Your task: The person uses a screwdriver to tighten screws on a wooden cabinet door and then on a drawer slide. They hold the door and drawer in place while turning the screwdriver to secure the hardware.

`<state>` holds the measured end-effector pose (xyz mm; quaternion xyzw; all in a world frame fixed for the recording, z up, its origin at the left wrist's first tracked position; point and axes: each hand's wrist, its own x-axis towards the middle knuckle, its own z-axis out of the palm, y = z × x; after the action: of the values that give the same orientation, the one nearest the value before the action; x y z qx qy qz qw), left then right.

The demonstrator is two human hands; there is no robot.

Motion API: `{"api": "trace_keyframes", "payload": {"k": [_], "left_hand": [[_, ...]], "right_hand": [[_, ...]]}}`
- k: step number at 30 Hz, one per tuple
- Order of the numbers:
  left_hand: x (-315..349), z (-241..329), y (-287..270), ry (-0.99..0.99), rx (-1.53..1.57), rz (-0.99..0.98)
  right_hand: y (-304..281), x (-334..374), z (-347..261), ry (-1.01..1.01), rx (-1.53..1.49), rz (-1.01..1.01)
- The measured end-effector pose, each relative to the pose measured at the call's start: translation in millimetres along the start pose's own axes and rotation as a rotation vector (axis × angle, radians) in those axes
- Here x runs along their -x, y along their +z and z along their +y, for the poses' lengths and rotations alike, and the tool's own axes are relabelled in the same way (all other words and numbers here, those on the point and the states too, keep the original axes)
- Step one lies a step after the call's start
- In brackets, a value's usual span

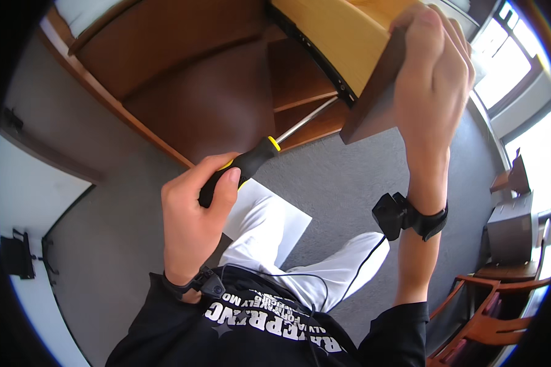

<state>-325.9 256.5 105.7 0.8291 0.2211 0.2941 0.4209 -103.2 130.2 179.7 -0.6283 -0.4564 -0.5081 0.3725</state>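
Observation:
My left hand (193, 211) is wrapped around the black and yellow handle of a screwdriver (246, 164). Its metal shaft points up and to the right, and the tip meets or sits just by the end of a black drawer rail (327, 70). That rail runs along the pale wooden side (333, 33) of a pulled-out drawer, which has a dark brown front panel (378, 110). Over the top edge of this panel, my right hand (431, 79) is closed, with its fingertips partly hidden behind. Whether a screw is under the tip is too small to tell.
A dark brown wooden cabinet (208, 98) fills the upper left. Below it, a white sheet or board (295, 223) shows beside my knee above the grey floor (349, 177). To the right are a wooden chair (496, 327) and a grey box (511, 229). A white surface (30, 189) lies at the left.

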Motion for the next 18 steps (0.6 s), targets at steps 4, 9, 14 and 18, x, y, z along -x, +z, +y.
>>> {"api": "trace_keyframes", "payload": {"k": [4,9,14,18], "left_hand": [[4.6,-0.6,-1.4,-0.007,0.045,-0.001],[5.2,-7.8,4.1,-0.034,0.132,0.029],[1.5,-19.7,13.2,-0.057,0.159,0.039],[-0.2,-24.9,16.8,-0.039,0.127,0.031]], "right_hand": [[-5.4,1.9,4.9,0.032,-0.003,-0.072],[-5.6,3.8,1.7,0.096,0.046,-0.098],[-2.2,6.5,4.8,0.080,0.041,-0.112],[-3.4,9.9,7.6,0.154,0.059,-0.128]]}}
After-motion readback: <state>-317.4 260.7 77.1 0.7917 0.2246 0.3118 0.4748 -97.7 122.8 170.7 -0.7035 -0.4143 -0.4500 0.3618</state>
